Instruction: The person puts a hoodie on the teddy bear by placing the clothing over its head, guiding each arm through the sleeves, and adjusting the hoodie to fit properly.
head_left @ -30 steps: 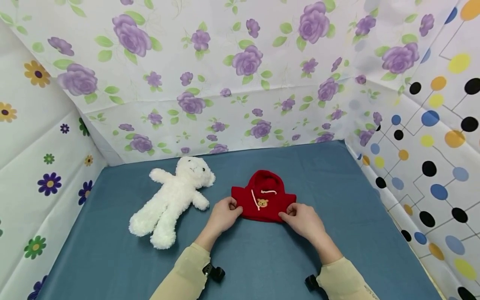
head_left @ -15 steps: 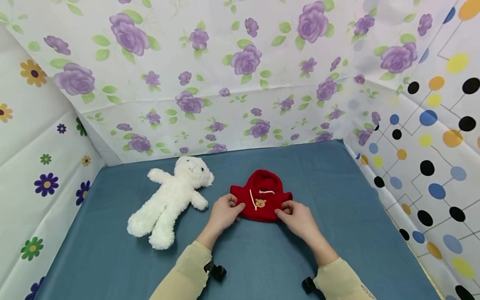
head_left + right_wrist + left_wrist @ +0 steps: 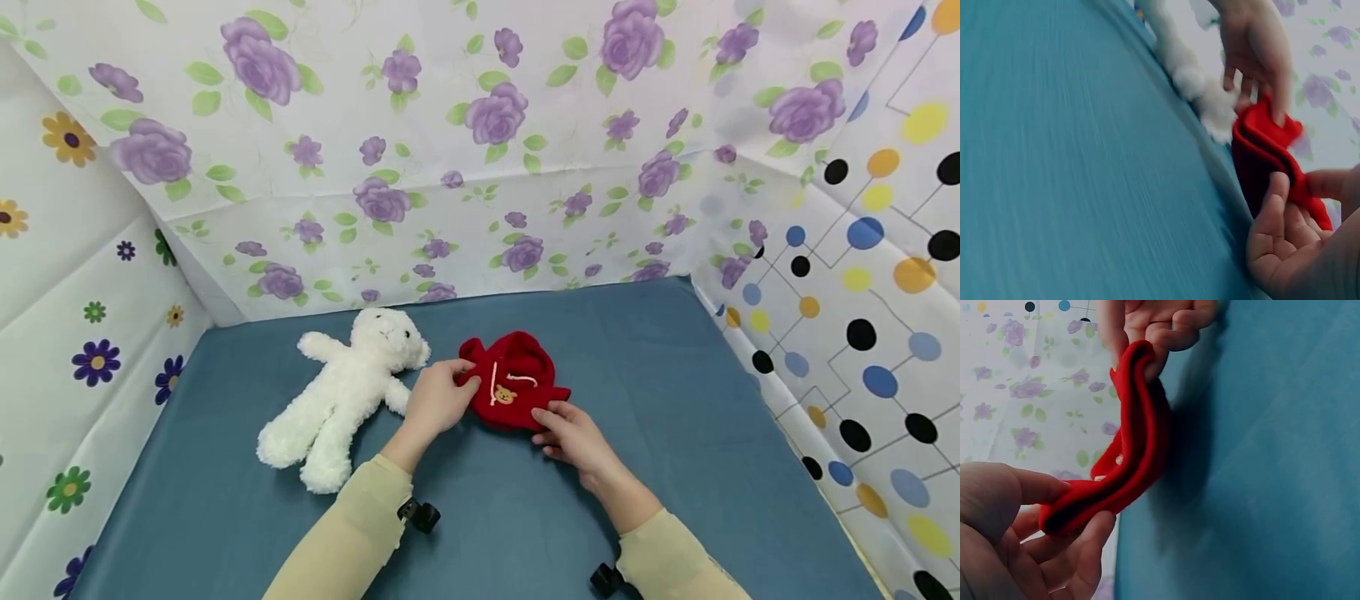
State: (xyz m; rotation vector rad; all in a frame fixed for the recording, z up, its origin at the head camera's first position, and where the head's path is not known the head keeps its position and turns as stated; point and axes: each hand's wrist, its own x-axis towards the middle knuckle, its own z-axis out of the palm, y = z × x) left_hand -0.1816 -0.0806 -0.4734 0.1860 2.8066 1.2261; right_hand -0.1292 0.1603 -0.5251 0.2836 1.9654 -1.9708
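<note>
A small red hoodie (image 3: 517, 379) with white cords and a bear-face patch is held between two hands, tilted, its hood toward the back. My left hand (image 3: 438, 396) pinches its left edge, near the sleeve. At its lower right edge, my right hand (image 3: 577, 442) pinches the fabric. In the left wrist view the hem of the hoodie (image 3: 1141, 437) faces the camera, a narrow dark gap between its two layers. The right wrist view shows both hands gripping the red cloth (image 3: 1260, 147).
A white plush bear (image 3: 348, 383) lies on its back on the blue cloth (image 3: 510, 517), left of the hoodie, its arm close to my left hand. Floral sheet (image 3: 420, 158) stands behind, with a dotted sheet (image 3: 825, 333) at the right and a flowered one at the left.
Both hands have shifted left with the hoodie, the left one also farther back. The hoodie has tilted and its body has bunched up. The plush bear lies as before.
</note>
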